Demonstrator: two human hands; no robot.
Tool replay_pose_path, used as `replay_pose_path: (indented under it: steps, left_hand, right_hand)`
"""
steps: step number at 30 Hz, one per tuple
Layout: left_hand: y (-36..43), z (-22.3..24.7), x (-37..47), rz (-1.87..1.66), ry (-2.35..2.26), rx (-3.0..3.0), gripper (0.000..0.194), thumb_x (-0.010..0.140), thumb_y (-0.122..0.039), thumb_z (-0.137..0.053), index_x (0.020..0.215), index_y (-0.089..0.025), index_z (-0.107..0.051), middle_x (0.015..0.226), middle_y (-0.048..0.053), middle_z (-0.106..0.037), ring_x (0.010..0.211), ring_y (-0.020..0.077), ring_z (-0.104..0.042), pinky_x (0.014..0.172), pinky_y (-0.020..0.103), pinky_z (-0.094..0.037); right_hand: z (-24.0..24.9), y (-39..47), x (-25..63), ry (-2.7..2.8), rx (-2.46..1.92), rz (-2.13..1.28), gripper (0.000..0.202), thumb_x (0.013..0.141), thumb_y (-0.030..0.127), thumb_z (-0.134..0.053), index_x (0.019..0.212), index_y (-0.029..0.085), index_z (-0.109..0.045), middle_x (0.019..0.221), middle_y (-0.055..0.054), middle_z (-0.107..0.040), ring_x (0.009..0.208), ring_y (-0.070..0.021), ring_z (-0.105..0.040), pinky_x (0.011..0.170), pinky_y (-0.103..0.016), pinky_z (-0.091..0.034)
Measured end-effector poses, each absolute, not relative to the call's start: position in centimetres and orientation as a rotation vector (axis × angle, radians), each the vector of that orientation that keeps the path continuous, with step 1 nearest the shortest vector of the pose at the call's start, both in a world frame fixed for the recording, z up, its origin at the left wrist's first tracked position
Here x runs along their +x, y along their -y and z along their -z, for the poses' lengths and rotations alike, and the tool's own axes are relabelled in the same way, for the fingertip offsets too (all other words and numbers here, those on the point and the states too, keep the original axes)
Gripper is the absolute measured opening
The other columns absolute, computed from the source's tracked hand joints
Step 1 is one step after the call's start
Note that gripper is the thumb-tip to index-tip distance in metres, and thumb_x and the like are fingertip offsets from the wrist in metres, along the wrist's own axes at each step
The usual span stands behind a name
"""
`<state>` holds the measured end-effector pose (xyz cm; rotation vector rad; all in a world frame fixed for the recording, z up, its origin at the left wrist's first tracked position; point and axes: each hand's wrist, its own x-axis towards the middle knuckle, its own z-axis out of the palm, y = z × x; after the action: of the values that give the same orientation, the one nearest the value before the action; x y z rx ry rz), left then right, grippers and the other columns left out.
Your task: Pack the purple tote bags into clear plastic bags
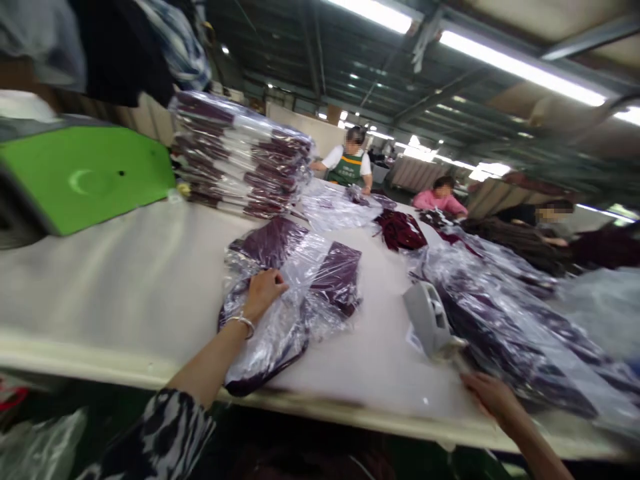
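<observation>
My left hand [265, 290], with its fingers curled and pressed together, grips the clear plastic bag [300, 267] round a folded dark purple garment [334, 273]. The bag lies crumpled near the table's front edge, and part of the garment shows at its lower end. To the right, my right hand [493, 397] is closed at the tail end of a grey tape dispenser [429, 320]. The handle there is blurred and mostly hidden by the fingers. Next to the dispenser lie long bagged dark garments [500, 320].
A tall stack of bagged garments [243, 157] stands behind the bag, and a green machine [95, 177] at the left. A maroon garment [403, 230] lies farther back on the white table [125, 293]. Several people work beyond, one in a green apron [347, 168].
</observation>
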<state>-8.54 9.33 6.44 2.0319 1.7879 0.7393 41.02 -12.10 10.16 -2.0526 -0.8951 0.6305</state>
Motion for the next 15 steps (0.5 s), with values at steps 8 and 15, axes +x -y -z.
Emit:
replay_pose_path:
  steps: [8, 15]
  left_hand:
    - [-10.4, -7.1, -9.3, -0.679, -1.74, 2.013, 0.014, 0.074, -0.03, -0.074, 0.083, -0.02, -0.071, 0.092, 0.008, -0.074, 0.093, 0.0258, -0.066, 0.081, 0.034, -0.046]
    - [-12.7, -8.8, -11.5, -0.654, -1.54, 1.999, 0.011, 0.067, -0.021, -0.079, 0.072, -0.019, -0.07, 0.073, 0.003, -0.071, 0.072, 0.021, -0.065, 0.067, 0.029, -0.045]
  right_hand:
    - [-18.9, -0.1, 21.5, 2.094, -1.618, -1.226, 0.028, 0.078, 0.047, -0.069, 0.078, 0.019, -0.072, 0.074, -0.002, -0.065, 0.07, -0.0157, -0.055, 0.066, -0.026, -0.044]
    - [-16.8, -11.1, 6.6, 2.727, -1.3, -1.362, 0.024, 0.074, 0.041, -0.072, 0.075, 0.017, -0.071, 0.063, 0.005, -0.058, 0.06, -0.0096, -0.046, 0.058, -0.023, -0.032]
